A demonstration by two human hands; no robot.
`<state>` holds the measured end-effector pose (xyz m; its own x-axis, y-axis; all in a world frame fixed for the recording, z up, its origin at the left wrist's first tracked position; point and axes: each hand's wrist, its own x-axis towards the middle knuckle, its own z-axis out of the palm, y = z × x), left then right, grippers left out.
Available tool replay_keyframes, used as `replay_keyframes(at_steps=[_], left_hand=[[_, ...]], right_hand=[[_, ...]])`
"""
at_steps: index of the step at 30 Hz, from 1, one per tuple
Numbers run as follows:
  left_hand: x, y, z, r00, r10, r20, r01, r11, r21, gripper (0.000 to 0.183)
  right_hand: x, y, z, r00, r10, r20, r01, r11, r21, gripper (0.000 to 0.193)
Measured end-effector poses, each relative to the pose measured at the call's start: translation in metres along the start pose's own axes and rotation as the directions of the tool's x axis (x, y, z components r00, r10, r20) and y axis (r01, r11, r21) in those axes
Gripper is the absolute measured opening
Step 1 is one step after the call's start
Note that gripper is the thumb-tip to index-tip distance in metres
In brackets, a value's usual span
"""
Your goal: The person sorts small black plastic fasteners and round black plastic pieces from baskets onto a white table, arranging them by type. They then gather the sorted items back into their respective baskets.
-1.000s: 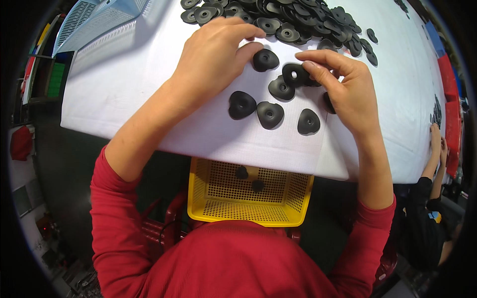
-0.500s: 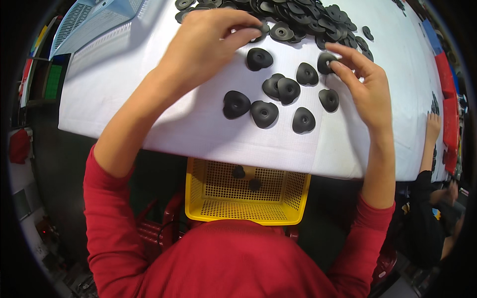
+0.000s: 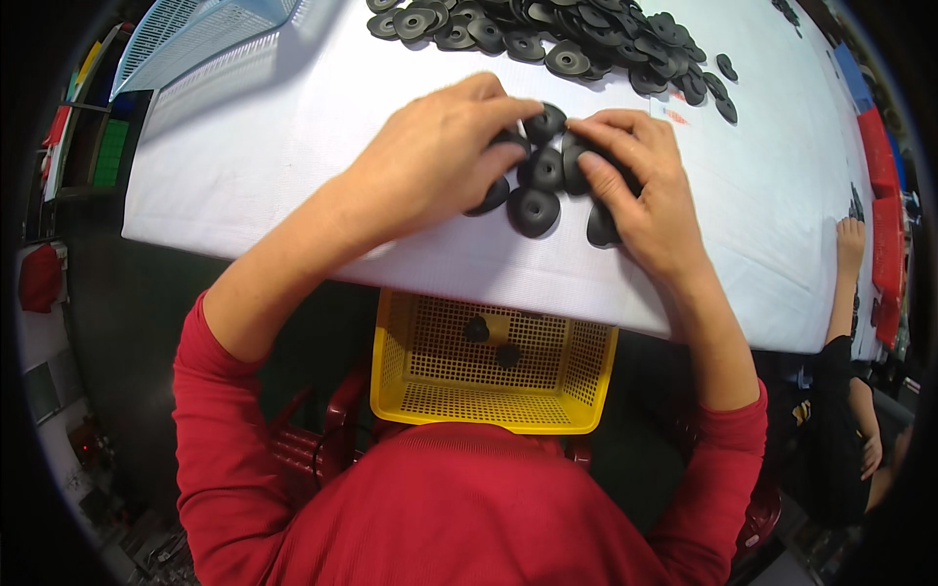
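Black, rounded-triangular rubber-looking discs with a central dimple or hole lie bunched together on the white-covered table, between my two hands. My left hand (image 3: 440, 151) curls round the left side of the bunch, with a disc partly hidden between its thumb and fingers. On the other side my right hand (image 3: 645, 190) is bent over several discs, its thumb pressing on a dark disc (image 3: 578, 166). Between the hands a middle disc (image 3: 542, 170) shows, with a near disc (image 3: 533, 212) closer to me and a far disc (image 3: 545, 123) by the left fingertips.
A large heap of similar black discs (image 3: 586, 34) lies at the far side of the table (image 3: 322, 186). A light blue plastic basket (image 3: 195, 39) stands far left. Below the front edge sits a yellow basket (image 3: 489, 415) holding two dark pieces. Another person's hand (image 3: 850, 244) rests at the right.
Both hands have come nearer each other, the left toward me and the right leftward. The scattered discs are now pushed into a tight bunch between them.
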<state>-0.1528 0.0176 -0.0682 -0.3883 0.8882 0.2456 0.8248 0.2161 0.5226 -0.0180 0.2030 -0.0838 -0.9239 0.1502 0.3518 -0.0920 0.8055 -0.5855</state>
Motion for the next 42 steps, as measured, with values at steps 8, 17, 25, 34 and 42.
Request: replay_keyframes(at_steps=[8,17,25,34,42], left_hand=[[-0.057,0.047,-0.009,0.968,-0.051,0.246,0.131,0.939,-0.319,0.04],[-0.063,0.05,-0.021,0.866,0.08,0.494,0.179,0.872,-0.455,0.018],[-0.021,0.04,0.002,0.972,-0.057,0.226,0.166,0.85,-0.499,0.017],[-0.026,0.037,0.007,0.999,-0.037,-0.016,0.033,0.983,-0.183,0.02],[-0.022,0.047,0.032,0.976,0.043,-0.212,-0.043,0.999,0.005,0.038]], right_hand=[[-0.06,-0.057,-0.004,0.988,-0.045,0.145,0.03,0.994,0.102,0.022],[-0.064,-0.056,-0.035,0.981,-0.113,0.159,0.077,0.973,0.217,0.018],[0.06,0.185,-0.084,0.907,0.199,-0.371,-0.276,0.946,-0.168,0.036],[0.048,0.094,-0.019,0.924,0.348,-0.156,-0.318,0.929,0.19,0.044],[0.004,0.01,-0.004,0.978,0.207,-0.033,-0.181,0.912,0.368,0.034]])
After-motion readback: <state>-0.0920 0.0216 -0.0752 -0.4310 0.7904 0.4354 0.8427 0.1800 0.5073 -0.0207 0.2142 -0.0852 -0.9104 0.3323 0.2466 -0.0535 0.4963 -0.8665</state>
